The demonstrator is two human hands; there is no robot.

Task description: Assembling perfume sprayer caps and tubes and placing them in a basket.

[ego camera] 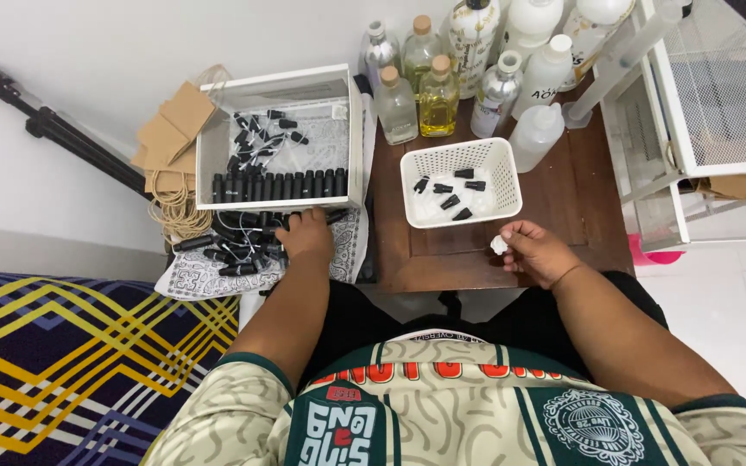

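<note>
My left hand (306, 235) reaches into a pile of small black bottles (233, 246) lying on a patterned cloth (192, 278), just in front of a white box (280, 86); its fingers are curled among the bottles, and I cannot tell whether it grips one. My right hand (535, 250) hovers over the front of the dark wooden table (580, 198) and pinches a small white cap (499, 245) between its fingertips. A white perforated basket (459, 152) with a few black caps stands just beyond that hand.
The white box holds a row of upright black bottles (280, 185) and loose ones. Glass and plastic bottles (438, 95) crowd the table's back. A white wire rack (710, 103) stands right. Brown paper bags (170, 129), coiled twine and tripod legs (62, 129) lie left, a striped mattress (71, 362) below.
</note>
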